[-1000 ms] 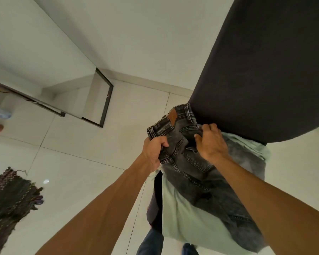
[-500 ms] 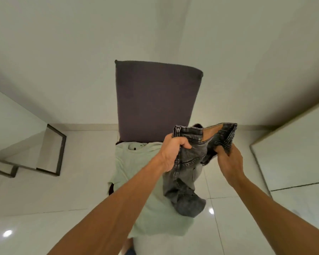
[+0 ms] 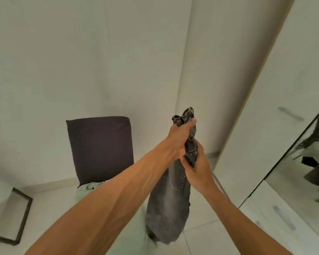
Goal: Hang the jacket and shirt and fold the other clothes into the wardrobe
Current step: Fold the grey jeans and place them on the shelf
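I've got both hands up in front of me, clamped on the grey jeans (image 3: 168, 205). My left hand (image 3: 180, 138) sits higher, fingers curled tight round the bunched denim just under the waistband, which pokes out above the fist. My right hand (image 3: 198, 171) is directly below and touching it, fingers wrapped round the same bundle. The rest of the jeans hangs straight down between my forearms, clear of the tiled floor (image 3: 206, 238), in the air near the wall corner.

Left of the jeans stands a chair with a dark backrest (image 3: 99, 146), and a pale green garment (image 3: 87, 187) lies on its seat. On my right the white wardrobe (image 3: 265, 111) stands closed, a bar handle (image 3: 290, 113) on its door, with a mirror panel (image 3: 302, 177) beside it. A dark frame (image 3: 24, 216) leans low at the far left.
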